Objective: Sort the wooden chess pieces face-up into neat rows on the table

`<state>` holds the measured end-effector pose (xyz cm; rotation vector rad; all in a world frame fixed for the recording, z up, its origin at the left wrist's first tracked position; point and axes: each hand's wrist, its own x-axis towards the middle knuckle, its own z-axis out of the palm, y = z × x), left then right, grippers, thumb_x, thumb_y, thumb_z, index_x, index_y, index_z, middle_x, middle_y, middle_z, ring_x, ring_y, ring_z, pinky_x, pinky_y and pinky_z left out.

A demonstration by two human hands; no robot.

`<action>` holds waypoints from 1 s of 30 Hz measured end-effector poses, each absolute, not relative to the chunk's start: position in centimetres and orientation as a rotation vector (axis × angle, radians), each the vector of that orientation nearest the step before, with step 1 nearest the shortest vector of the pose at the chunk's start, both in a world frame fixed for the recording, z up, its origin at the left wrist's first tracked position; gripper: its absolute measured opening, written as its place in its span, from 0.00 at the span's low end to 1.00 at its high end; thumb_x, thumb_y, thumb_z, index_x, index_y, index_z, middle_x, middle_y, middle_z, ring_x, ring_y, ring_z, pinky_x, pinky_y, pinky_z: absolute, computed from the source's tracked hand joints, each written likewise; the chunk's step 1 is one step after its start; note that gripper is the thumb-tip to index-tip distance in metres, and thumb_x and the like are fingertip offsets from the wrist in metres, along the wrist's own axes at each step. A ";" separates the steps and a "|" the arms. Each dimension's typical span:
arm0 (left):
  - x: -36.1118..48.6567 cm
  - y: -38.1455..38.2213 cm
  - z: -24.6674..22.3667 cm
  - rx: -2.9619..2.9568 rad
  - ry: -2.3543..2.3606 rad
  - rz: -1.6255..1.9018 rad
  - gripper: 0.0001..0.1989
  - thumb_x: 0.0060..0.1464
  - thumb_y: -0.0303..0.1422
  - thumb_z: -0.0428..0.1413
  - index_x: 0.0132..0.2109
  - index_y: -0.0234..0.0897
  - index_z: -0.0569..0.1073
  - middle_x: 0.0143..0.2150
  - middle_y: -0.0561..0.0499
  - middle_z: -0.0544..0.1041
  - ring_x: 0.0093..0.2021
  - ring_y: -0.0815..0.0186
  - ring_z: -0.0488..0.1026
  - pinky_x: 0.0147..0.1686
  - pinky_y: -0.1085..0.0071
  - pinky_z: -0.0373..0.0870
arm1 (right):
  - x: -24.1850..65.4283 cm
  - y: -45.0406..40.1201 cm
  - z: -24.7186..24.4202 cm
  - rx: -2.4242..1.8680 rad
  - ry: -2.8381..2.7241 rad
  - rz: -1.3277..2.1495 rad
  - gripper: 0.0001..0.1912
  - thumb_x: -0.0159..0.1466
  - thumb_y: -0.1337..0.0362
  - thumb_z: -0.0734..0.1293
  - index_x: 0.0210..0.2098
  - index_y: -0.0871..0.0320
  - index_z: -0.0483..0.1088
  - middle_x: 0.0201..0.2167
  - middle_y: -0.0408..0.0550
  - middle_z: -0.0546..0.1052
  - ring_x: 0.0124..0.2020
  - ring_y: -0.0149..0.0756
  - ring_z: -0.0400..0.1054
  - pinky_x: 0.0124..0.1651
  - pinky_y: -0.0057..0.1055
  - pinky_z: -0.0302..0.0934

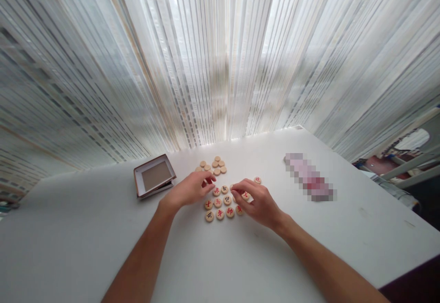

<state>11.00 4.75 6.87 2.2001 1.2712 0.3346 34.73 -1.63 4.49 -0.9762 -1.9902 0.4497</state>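
Observation:
Several round wooden pieces with red or black characters lie in rows on the white table, among them a black-marked piece (pixel 209 216) at the near left corner and a red-marked piece (pixel 230 212) in the near row. My left hand (pixel 193 187) hovers at the rows' upper left, fingers apart and holding nothing. At the right end of the rows, my right hand (pixel 256 201) pinches a light wooden piece (pixel 232 187) between thumb and finger. It partly covers the pieces there. Farther back lies a loose group of blank-topped pieces (pixel 215 164).
An open shallow box (pixel 156 174) stands at the left on the white table (pixel 299 257). One red-marked piece (pixel 257 180) lies beyond my right hand. A blurred pinkish object (pixel 309 178) lies at the right. Striped curtains (pixel 227 64) hang behind the table.

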 end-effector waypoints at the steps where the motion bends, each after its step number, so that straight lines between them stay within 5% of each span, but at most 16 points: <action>1: 10.7 4.9 7.2 2.205 1.292 0.375 0.11 0.60 0.38 0.52 0.45 0.41 0.76 0.42 0.49 0.80 0.39 0.63 0.77 0.40 0.70 0.71 | 34.7 -1.6 4.5 -0.977 -1.989 0.451 0.05 0.68 0.67 0.64 0.41 0.55 0.72 0.33 0.46 0.77 0.33 0.33 0.71 0.39 0.31 0.64; 17: 11.0 4.8 6.6 2.428 1.576 0.273 0.08 0.60 0.34 0.53 0.43 0.40 0.75 0.44 0.47 0.76 0.40 0.61 0.75 0.42 0.68 0.67 | 34.7 -1.1 4.2 -1.045 -2.081 0.338 0.11 0.66 0.65 0.67 0.49 0.53 0.70 0.44 0.51 0.76 0.49 0.44 0.68 0.51 0.44 0.65; 30: 11.0 5.0 6.1 2.422 1.665 0.247 0.10 0.62 0.38 0.50 0.41 0.40 0.74 0.43 0.46 0.76 0.40 0.58 0.75 0.38 0.67 0.67 | 34.9 -1.2 4.6 -1.022 -2.054 0.361 0.10 0.67 0.65 0.66 0.48 0.53 0.71 0.42 0.51 0.76 0.47 0.43 0.70 0.49 0.43 0.68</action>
